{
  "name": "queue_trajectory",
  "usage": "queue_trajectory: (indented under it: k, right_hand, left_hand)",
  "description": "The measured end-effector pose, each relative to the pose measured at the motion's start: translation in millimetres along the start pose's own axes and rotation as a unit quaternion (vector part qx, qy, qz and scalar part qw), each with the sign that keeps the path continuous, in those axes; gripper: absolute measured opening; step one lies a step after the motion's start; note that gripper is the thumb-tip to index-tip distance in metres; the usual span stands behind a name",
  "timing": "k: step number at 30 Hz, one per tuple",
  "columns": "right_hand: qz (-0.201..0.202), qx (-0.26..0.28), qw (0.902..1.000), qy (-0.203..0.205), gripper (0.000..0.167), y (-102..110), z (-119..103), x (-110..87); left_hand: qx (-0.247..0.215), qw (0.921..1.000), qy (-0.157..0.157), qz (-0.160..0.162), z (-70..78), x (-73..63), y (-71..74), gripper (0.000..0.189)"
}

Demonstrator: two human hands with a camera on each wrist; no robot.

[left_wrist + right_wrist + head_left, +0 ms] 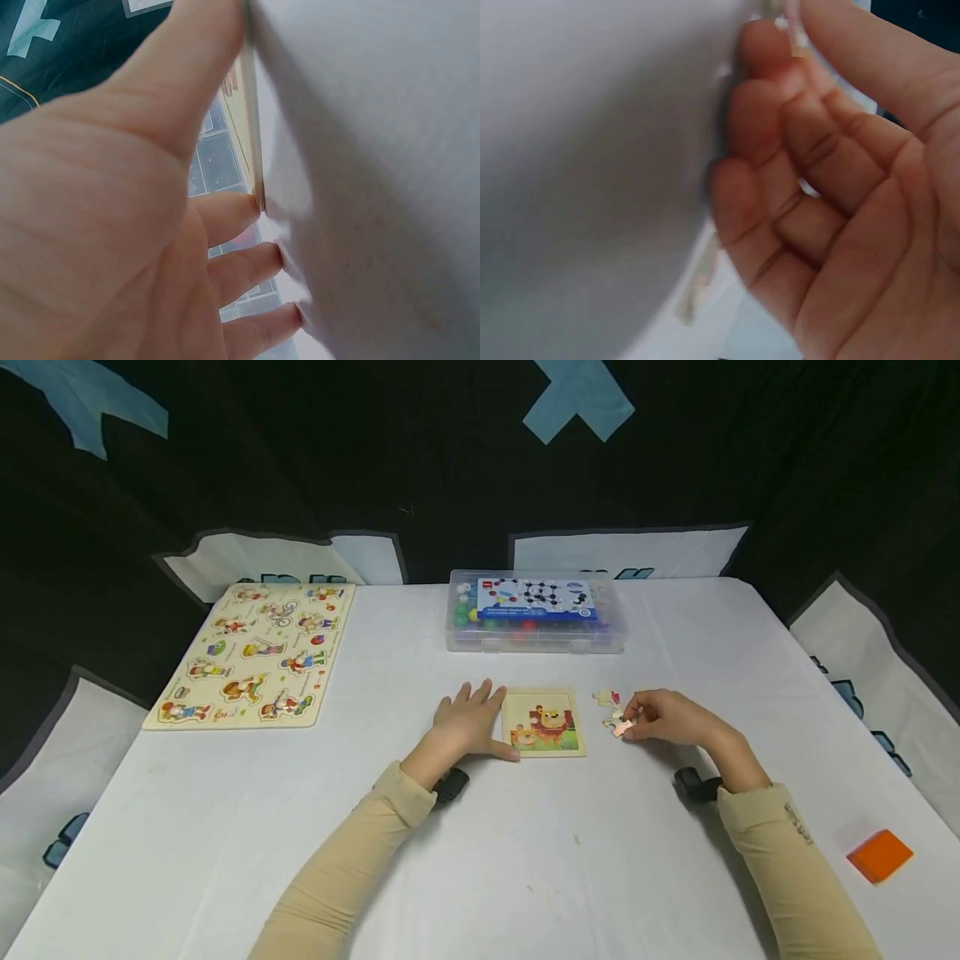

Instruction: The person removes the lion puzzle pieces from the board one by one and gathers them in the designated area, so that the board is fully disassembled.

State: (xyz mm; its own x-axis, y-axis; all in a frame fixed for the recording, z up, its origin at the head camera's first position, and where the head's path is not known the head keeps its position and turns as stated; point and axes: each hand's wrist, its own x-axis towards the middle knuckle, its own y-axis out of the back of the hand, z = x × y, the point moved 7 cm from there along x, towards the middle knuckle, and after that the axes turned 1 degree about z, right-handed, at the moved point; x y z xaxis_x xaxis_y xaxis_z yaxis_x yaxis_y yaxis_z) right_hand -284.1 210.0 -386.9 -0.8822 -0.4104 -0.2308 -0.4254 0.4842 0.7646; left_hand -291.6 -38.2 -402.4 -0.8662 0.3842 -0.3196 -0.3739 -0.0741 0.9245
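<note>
A small square jigsaw board [543,695] lies on the table in front of me, its partly filled picture showing cartoon bears on grass. My left hand [468,722] rests at its left side, fingers spread, with the thumb by the near corner and fingertips on the table in the left wrist view. To the right of the board, my right hand [671,718] pinches a jigsaw piece [622,728] between thumb and fingers. Another loose piece [606,697] lies just beyond it. In the right wrist view the other fingers [754,120] are curled close over the tabletop.
A clear plastic case [536,639] of coloured balls stands at the back. On the left lies a large wooden puzzle board [251,668] with picture pieces. An orange square block [880,857] sits near the right edge of the white table [495,877].
</note>
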Motion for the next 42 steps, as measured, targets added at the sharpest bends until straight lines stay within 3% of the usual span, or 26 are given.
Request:
queue_trajectory:
  k: [6, 12, 15, 20, 26, 32, 42]
  right_hand:
    - [-0.027, -0.059, 0.9979, -0.002, 0.025, 4, -10, 1.4]
    - [-0.016, -0.112, 0.9933, -0.022, 0.015, 8, -27, 1.4]
    - [-0.017, -0.094, 0.9953, -0.016, 0.015, 3, -40, 6.8]
    - [-0.025, -0.027, 0.9978, 0.054, 0.035, -15, -62, 27.0]
    - [-0.028, -0.057, 0.991, 0.118, 0.049, -35, -76, 49.9]
    - [-0.046, -0.058, 0.9901, 0.12, 0.042, -44, -80, 57.1]
    - [-0.013, -0.015, 0.9907, 0.134, 0.031, -41, -82, 59.0]
  left_hand:
    - [0.002, 1.0, -0.002, 0.004, 0.5, -1.0, 1.3, 0.109]
    - [0.004, 1.0, -0.004, 0.008, -0.1, -0.4, 2.2, 0.108]
    - [0.006, 0.9999, -0.003, 0.007, -0.9, 0.2, 1.8, 0.108]
    - [0.006, 1.0, -0.004, 0.006, -1.0, 0.5, 1.9, 0.108]
    - [0.009, 0.9999, -0.004, 0.002, 0.1, 0.1, 1.4, 0.108]
    - [0.012, 0.9999, -0.005, 0.001, 0.7, -0.2, 1.8, 0.109]
    - [0.011, 0.9999, -0.004, 0.002, 0.4, -0.2, 1.7, 0.109]
